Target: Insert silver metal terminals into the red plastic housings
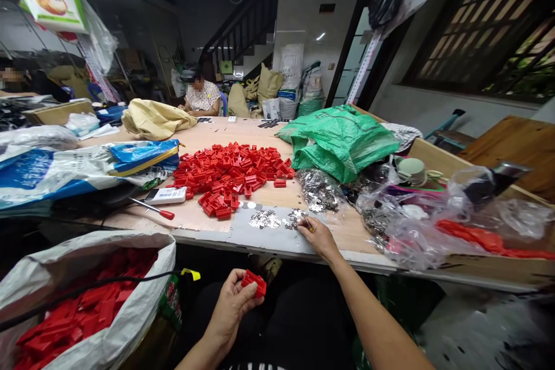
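Observation:
My left hand (234, 303) is below the table's front edge, fingers closed around a small red plastic part (254, 283). My right hand (318, 235) rests on the table's edge, its fingers pinched on something small and thin beside a scatter of small silver metal pieces (265, 219) on a grey sheet (255, 237). A large heap of the same red plastic parts (232, 173) lies on the wooden table (203, 139) just beyond. What the right fingers pinch is too small to name.
A white sack (108, 335) full of red parts stands at the lower left. A red-handled screwdriver (154, 209) and a white remote-like device (165, 195) lie left of the heap. A green bag (338, 139), clear plastic bags (433, 219) and blue-white sacks (65, 167) crowd the table. Another person (200, 97) sits at the far end.

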Available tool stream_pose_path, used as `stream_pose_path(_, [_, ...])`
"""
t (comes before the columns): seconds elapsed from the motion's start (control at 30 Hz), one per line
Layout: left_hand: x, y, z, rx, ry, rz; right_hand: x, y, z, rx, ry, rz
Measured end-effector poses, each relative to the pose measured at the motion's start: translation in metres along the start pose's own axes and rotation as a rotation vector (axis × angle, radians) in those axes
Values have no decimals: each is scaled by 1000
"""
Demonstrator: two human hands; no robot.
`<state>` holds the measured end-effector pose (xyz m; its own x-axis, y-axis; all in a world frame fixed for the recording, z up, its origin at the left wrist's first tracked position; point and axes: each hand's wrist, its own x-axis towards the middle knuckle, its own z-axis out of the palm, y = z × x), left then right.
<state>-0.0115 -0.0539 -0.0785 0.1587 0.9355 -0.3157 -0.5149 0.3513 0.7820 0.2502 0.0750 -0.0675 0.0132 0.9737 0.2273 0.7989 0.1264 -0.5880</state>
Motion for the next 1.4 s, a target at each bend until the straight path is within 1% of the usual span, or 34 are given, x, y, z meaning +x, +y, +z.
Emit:
stream_pose_path(0.1, [-1, 0, 1, 19, -16, -7, 2, 2, -1, 7, 25, 23])
stream_pose_path(0.27, [-2, -4, 2, 41, 78, 21, -1, -3, 2, -28, -2, 31])
stream_pose_path(0.37, [-2, -4, 3, 54, 95, 28, -3, -8, 5, -76, -14, 48])
stream_pose_path(0.53, [-2, -3, 1, 70, 96, 23, -3, -13, 6, -132, -19, 87])
stream_pose_path(0.7, [0, -5, 0, 75, 71, 33, -2, -14, 4, -143, -50, 103])
stream_pose_path(0.83, [-2, -6, -1, 75, 80, 23, 1, -15, 2, -140, -58, 141])
stream_pose_path(1.03, [-3, -5, -1, 71, 99, 39, 3, -15, 1, -128, -58, 177])
stream_pose_path(1.2, [-3, -6, 0, 69, 76, 32, 1, -21, 0, -143, -59, 192])
stream_pose_path(1.4, [-5, -5, -5, 47, 91, 35, 1, -27, -2, -157, -48, 230])
